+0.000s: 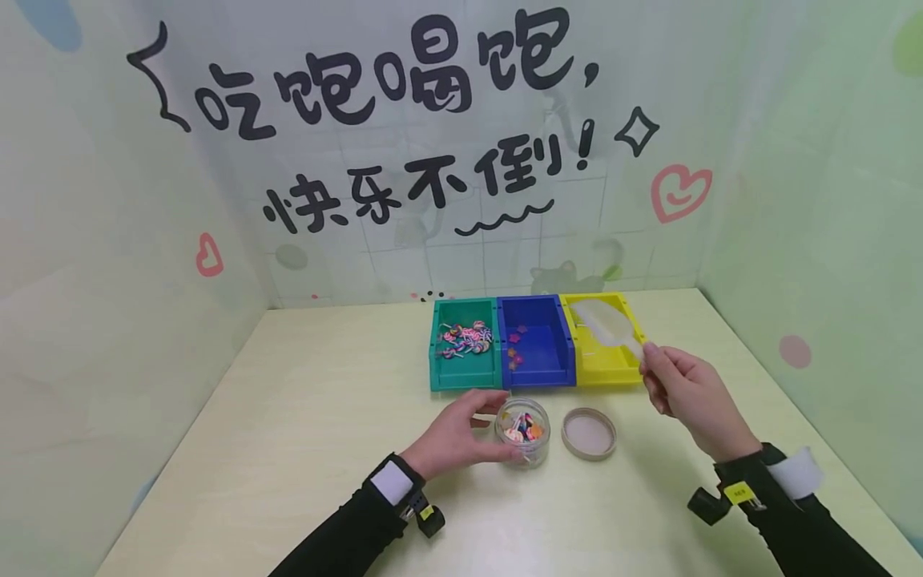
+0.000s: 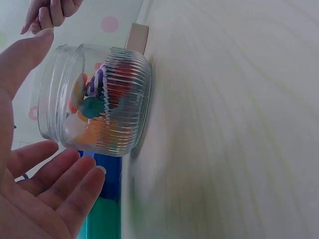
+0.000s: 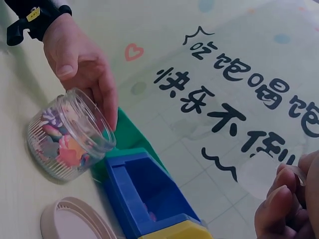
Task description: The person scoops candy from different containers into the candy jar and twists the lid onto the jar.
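A small ribbed glass jar (image 2: pixel 99 99) stands upright on the table without its lid, holding colourful little candy-shaped pieces (image 1: pixel 525 428). My left hand (image 1: pixel 465 433) reaches around the jar's left side, thumb and fingers spread, with a gap between the fingers and the glass in the left wrist view. My right hand (image 1: pixel 692 393) pinches the handle of a translucent scoop (image 1: pixel 606 323), which hangs over the yellow bin (image 1: pixel 613 373). Beside the jar, to its right, lies a round pinkish lid (image 1: pixel 589 433) with its hollow side up.
Three joined bins stand behind the jar. The green bin (image 1: pixel 465 385) holds several swirled lollipop pieces (image 1: pixel 469 339); the blue bin (image 1: pixel 551 340) has small pink and orange flower shapes (image 1: pixel 515 358) at its left. A printed backdrop (image 1: pixel 461 264) rises behind the table.
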Motion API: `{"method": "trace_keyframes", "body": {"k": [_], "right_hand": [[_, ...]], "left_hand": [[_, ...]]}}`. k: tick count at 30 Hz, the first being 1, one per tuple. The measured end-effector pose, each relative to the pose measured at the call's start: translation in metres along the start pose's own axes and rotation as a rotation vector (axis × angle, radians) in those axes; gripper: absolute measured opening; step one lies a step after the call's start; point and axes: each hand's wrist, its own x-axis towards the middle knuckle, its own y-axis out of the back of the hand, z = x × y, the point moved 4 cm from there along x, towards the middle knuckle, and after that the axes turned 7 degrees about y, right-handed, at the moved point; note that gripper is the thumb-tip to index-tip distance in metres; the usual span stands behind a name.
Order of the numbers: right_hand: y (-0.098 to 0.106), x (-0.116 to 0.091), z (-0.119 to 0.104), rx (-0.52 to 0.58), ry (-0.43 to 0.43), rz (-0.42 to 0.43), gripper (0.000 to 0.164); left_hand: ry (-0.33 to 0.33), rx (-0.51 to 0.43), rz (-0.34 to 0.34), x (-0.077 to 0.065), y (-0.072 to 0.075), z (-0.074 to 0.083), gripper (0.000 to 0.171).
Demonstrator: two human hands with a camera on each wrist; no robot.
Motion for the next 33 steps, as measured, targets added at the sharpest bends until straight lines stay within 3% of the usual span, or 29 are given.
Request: {"method": "trace_keyframes", "body": {"k": [15,33], "right_hand": [[0.005,0.023,0.053,-0.007,-0.13,0.074,0.055],[0.006,0.034,0.084,-0.08,-0.232,0.085,0.068]], "left_hand": [[0.019,0.014,-0.012,0.002,-0.008,-0.005,0.09],[0.03,0.013,0.004,0.003,-0.01,-0.005,0.076]]}}
